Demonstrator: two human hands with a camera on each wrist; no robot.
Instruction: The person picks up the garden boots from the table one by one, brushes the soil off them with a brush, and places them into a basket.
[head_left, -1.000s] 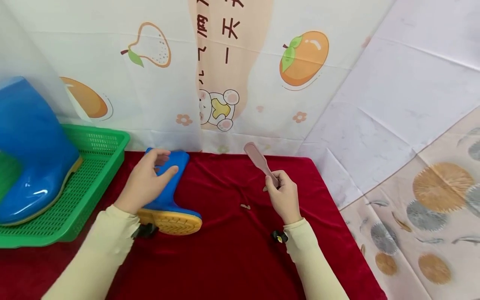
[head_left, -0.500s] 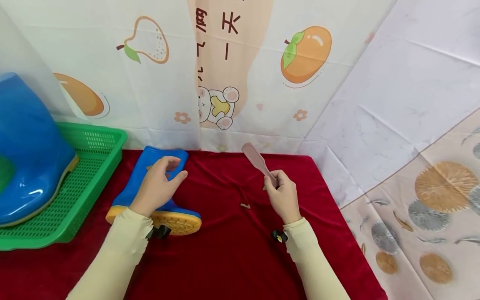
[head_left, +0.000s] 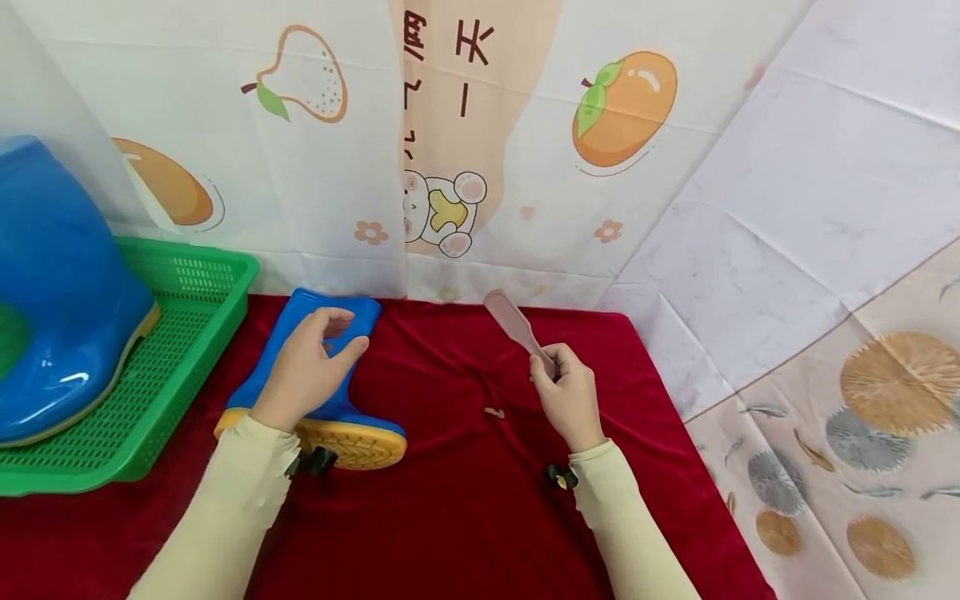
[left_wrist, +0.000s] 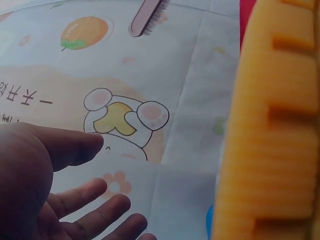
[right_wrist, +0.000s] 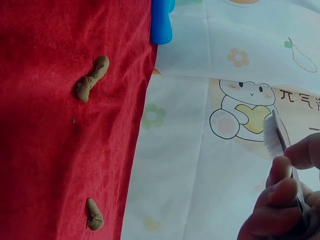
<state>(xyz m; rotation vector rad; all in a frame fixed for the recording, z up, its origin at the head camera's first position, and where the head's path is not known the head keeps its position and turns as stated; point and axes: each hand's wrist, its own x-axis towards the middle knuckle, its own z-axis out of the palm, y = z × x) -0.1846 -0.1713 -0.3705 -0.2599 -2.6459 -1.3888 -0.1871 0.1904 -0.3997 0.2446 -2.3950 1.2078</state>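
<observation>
A blue rain boot point(head_left: 341, 406) with a ridged yellow sole point(left_wrist: 272, 125) lies on its side on the red cloth. My left hand point(head_left: 303, 367) hovers over its shaft, thumb and fingers spread apart and loosely bent, holding nothing; it hides part of the boot. My right hand point(head_left: 567, 390) grips the handle of a pink brush point(head_left: 513, 321), raised above the cloth with its head pointing up and left. In the right wrist view, pale bristles line one side of the brush point(right_wrist: 279, 132). The brush is apart from the boot.
A green slatted basket point(head_left: 180, 367) at the left carries a second blue boot point(head_left: 60, 292), standing upright. Small brown lumps point(right_wrist: 92, 79) lie on the red cloth point(head_left: 450, 500). A printed white curtain point(head_left: 330, 183) hangs behind the table's back edge.
My left hand has moved right across the boot, uncovering the heel end of its sole, and then stayed nearly still. My right hand keeps the brush almost in place. The head view shifted slightly.
</observation>
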